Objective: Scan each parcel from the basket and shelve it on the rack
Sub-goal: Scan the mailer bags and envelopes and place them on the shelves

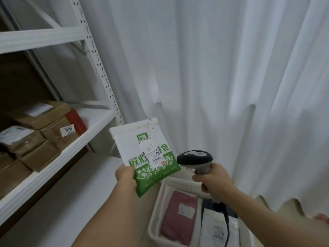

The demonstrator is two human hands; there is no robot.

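The left hand [125,176] holds a white and green parcel [145,157] up in the air, in front of the white curtain [213,68] and just right of the rack [92,122], its fingers clamped on the near left edge with the thumb on the printed face. The right hand [211,179] grips the handle of a scanner [195,158], fingers wrapped round it, the head just right of the parcel and pointing toward its label [151,151]. The parcel looks like a thin plastic mailing bag: probably light, since one hand carries it by an edge, and soft enough to bend or sag if held by a corner. Its smooth film may be slippery, so a firm pinch along an edge, clear of the label, seems the best hold, keeping the barcode flat and uncovered. Below, near the right, a white basket [154,229] on the floor holds more parcels, one dark red [178,216] and one pale. Brown boxes [44,132] sit on the rack's shelf at the left, with bare shelf beside them toward the right.
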